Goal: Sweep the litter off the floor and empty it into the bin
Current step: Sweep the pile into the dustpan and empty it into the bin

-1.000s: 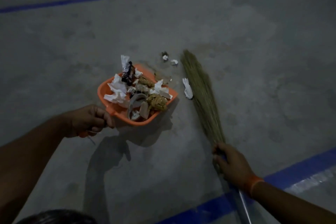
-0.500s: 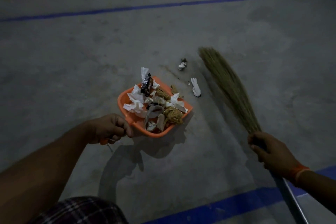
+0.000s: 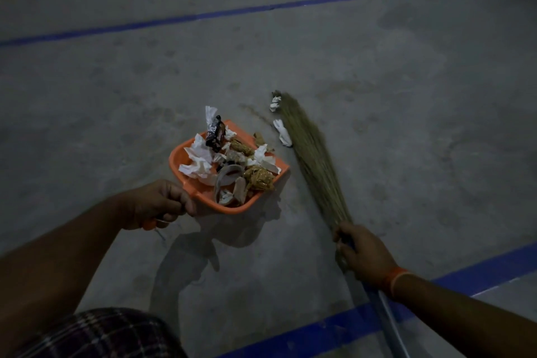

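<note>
An orange dustpan [image 3: 179, 160] rests on the grey floor, heaped with white tissues, a dark wrapper and brown scraps. My left hand [image 3: 158, 203] grips its handle from the near left. My right hand [image 3: 363, 253] holds a grass broom [image 3: 312, 154] where the bristles meet the metal handle. The bristles lie on the floor to the right of the pan. Two white paper scraps lie loose against the bristles' left side: one [image 3: 282, 132] near the pan's open mouth, another [image 3: 274, 103] by the broom tip. No bin is in view.
Bare concrete floor all around. A thin blue line [image 3: 232, 11] crosses the far floor, and a wider blue band [image 3: 319, 331] runs along the near right. My checked clothing [image 3: 96, 334] shows at the bottom left.
The broom swung out to the right and then back left toward the pan, pushing the two loose paper scraps closer to its mouth. The dustpan stays in my left hand on the floor.
</note>
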A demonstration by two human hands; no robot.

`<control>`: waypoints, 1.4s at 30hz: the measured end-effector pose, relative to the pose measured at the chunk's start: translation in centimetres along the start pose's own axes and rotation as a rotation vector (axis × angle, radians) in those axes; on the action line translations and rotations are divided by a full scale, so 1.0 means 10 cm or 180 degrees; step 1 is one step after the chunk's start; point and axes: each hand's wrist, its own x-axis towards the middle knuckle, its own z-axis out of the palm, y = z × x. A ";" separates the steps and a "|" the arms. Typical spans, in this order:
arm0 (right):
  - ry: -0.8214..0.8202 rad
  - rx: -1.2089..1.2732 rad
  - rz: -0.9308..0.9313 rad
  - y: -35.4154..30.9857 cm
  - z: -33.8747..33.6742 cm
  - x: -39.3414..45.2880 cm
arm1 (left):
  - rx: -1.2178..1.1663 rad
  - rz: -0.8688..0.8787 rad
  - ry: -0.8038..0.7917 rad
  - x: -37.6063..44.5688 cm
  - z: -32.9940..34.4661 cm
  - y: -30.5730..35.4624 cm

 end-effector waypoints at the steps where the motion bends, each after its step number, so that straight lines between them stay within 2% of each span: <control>1: -0.0012 -0.0040 -0.0015 -0.02 -0.04 0.07 | -0.0019 0.0001 0.0044 0.00 0.02 0.02; 6: -0.0065 -0.0210 -0.0187 -0.08 -0.23 0.26 | -0.0060 0.0008 0.0122 0.06 0.12 0.09; 11: 0.0098 -0.0168 -0.0369 -0.10 -0.35 0.19 | -0.0044 0.0020 0.0066 0.08 0.17 0.15; 17: 0.0192 -0.0171 -0.0348 0.08 -0.61 0.11 | -0.0032 0.0048 0.0163 0.06 0.13 0.01; 24: 0.0177 -0.0593 -0.0276 0.14 -1.18 0.64 | 0.0068 -0.0193 0.0313 -0.04 0.30 0.05; 31: -0.0094 -0.0964 -0.0417 -0.17 -1.62 1.36 | -0.0278 -0.0147 0.0488 0.07 0.19 -0.05; 42: -0.0608 -0.1336 -0.0519 -0.59 -1.74 2.03 | -0.0462 -0.0092 0.0480 0.20 0.21 -0.02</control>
